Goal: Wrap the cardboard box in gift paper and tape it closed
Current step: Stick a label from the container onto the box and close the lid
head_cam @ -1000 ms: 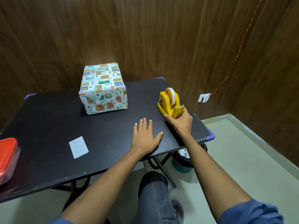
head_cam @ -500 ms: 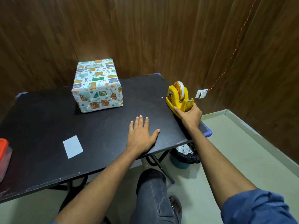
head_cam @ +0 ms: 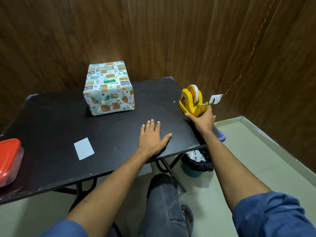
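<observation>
Patterned paper already covers the box (head_cam: 108, 88) at the table's (head_cam: 51, 120) far side, so taping looks finished: the right hand (head_cam: 202, 119) grips the yellow tape dispenser (head_cam: 191, 101), apparently setting it aside, while the left hand (head_cam: 152, 138) lies flat, fingers spread.

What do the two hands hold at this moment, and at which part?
The right hand grips the yellow tape dispenser at its near, cutter end. The left hand holds nothing; it lies flat on the black table.
</observation>
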